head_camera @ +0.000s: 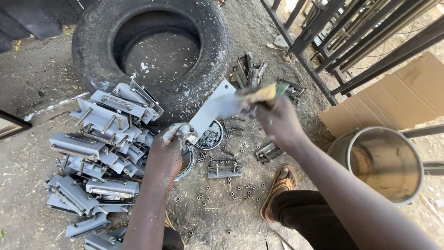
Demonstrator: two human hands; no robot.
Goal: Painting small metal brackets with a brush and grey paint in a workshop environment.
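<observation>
Left hand (pixel 166 150) clamped lower end of grey metal bracket (pixel 213 109), held above paint tin (pixel 210 136); right hand (pixel 277 120) gripped paintbrush (pixel 261 94) against its upper face; grey-coated brackets (pixel 99 153) stacked left; bare pieces (pixel 249 71) far by tyre (pixel 152 51), judged unpainted.

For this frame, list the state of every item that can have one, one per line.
Left hand: gripping the grey flat metal plate at its lower end.
Right hand: holding a blurred paintbrush against the plate.
Plate: held up, tilted, coated grey.
Pile of grey painted metal brackets: stacked loosely on the ground.
Black rubber tyre: lying flat.
Round metal bucket: upright, open.
</observation>
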